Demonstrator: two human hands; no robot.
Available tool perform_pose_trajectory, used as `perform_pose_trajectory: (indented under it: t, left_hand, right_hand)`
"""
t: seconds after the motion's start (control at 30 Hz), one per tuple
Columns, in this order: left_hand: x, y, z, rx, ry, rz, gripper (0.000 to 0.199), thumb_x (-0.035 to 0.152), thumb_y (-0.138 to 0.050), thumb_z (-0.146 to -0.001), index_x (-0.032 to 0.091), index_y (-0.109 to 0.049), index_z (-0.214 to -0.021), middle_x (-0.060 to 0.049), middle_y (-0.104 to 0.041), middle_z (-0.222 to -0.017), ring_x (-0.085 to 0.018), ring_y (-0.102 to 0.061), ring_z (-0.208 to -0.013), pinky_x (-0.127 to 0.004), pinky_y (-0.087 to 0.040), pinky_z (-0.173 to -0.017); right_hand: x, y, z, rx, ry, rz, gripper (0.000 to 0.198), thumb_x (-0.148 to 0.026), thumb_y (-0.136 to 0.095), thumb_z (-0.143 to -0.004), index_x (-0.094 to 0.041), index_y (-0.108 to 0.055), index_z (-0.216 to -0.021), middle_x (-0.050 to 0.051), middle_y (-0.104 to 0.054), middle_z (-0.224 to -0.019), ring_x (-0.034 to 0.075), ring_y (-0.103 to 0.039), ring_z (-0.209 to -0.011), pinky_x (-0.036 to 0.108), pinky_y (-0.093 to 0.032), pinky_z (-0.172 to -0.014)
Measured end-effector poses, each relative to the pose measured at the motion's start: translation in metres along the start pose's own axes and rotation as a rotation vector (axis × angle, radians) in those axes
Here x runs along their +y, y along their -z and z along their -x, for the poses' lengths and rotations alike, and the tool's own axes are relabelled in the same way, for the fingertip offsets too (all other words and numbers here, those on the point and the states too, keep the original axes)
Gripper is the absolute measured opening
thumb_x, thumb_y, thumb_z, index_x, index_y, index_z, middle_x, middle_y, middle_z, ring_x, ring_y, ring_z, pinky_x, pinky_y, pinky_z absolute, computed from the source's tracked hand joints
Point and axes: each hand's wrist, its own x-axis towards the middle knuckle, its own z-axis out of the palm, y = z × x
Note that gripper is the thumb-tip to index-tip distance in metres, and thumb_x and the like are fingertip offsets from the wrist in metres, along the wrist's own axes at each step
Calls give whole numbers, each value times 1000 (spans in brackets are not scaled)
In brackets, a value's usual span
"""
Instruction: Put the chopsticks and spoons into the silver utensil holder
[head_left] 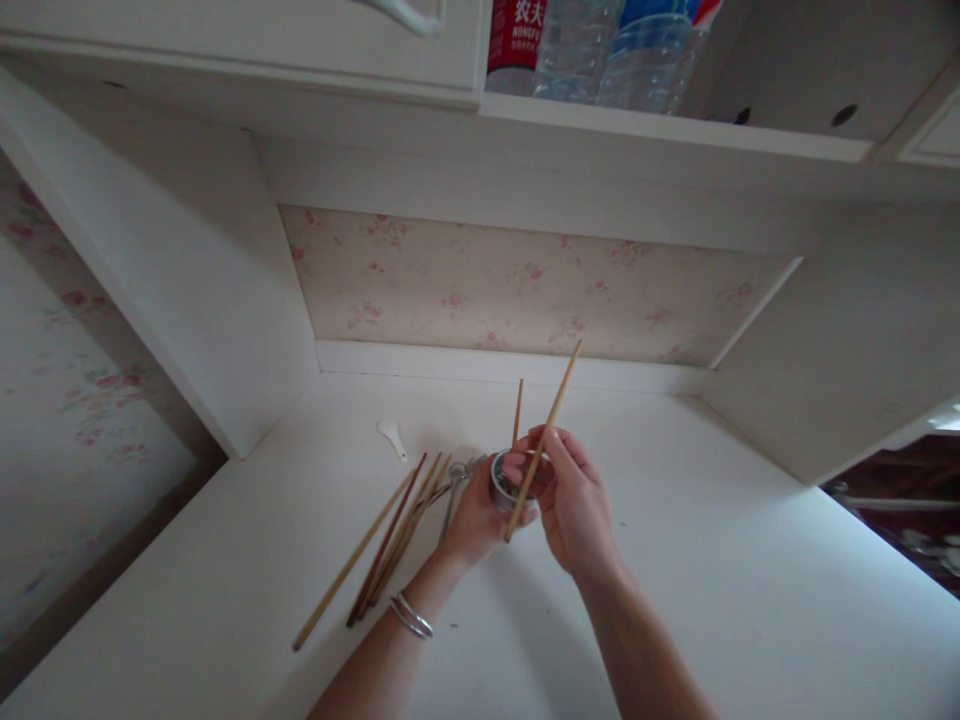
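Observation:
My left hand (474, 517) is wrapped round a small cylindrical holder (498, 482) with a pale rim. One chopstick (518, 412) stands upright in the holder. Between the thumb and fingers of my right hand (574, 495) is another chopstick (556, 402), tilted, passing in front of the holder's mouth. Left of my left hand, several loose chopsticks (384, 540) lie side by side on the white tabletop (675, 590). Metal spoons (457, 472) lie beside them, partly hidden by my left hand. A white spoon (391, 437) rests farther back.
Side panels (172, 250) close off the tabletop at left and right. Behind it runs a flowered wall (465, 285). Overhead hangs a cabinet (262, 50), with plastic bottles (577, 50) on its open shelf.

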Motion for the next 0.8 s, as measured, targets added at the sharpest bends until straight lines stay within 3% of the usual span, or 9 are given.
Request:
perform_pose_trajectory:
  t: [0.13,0.27,0.47,0.8]
  left_hand:
    - [-2,-2,5,-2,13,-1,67,21,-82,-59,19,-51,-119,-8,-63,-115,-22,-61,-103,-36,-46,-93]
    - [0,-1,6,11,20,-51,66,18,-81,-60,20,-51,-119,-7,-62,-116,-20,-60,-105,-36,-44,-96]
    - [4,-1,5,5,28,-91,64,17,-80,-61,20,-51,-119,-6,-62,-115,-20,-59,-105,-36,-43,-97]
    - [-3,-3,4,43,24,-120,68,12,-79,-59,20,-51,-120,-5,-61,-117,-20,-58,-109,-38,-41,-99]
  right_hand:
    - [-14,19,-29,84,236,113,24,-40,-72,-76,-18,-68,-85,1,-65,-83,13,-63,-78,31,-54,-80]
    - [-16,34,-49,102,314,155,26,-37,-72,-75,-20,-66,-93,0,-64,-83,13,-63,-79,39,-51,-90]
    - [0,49,-64,104,227,163,25,-39,-73,-73,-19,-64,-86,2,-65,-85,16,-64,-84,39,-51,-88]
    - [41,65,-68,101,174,541,36,-50,-63,-78,-16,-68,-87,4,-67,-80,17,-58,-74,30,-46,-70]
